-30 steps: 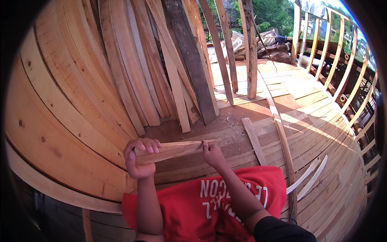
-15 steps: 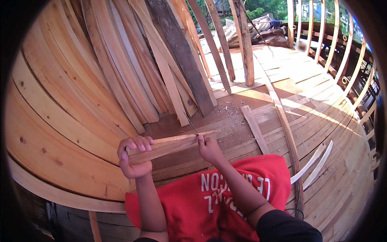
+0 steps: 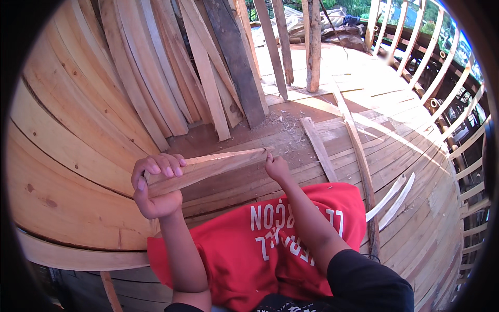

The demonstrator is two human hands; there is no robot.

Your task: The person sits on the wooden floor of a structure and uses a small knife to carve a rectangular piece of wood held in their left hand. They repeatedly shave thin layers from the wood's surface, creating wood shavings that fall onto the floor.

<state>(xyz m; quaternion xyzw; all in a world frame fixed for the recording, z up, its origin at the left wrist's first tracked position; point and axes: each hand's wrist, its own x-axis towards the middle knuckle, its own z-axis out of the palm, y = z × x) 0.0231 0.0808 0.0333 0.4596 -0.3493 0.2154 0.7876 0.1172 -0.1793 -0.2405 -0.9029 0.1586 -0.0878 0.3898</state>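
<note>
Your left hand [image 3: 157, 186] grips the blunt end of the piece of wood [image 3: 210, 169], fingers curled over its top edge and palm below, the wrist bent back. Your left forearm stands nearly upright, while your right one slants inward across the red cloth [image 3: 249, 249] on your lap. Your right hand [image 3: 277, 168] is curled closed at the wood's narrow tip, around a small dark thing [image 3: 268, 149] too small to identify. The wood is held up over the floor [image 3: 416, 218], near its left edge by the plank wall [image 3: 62, 192].
</note>
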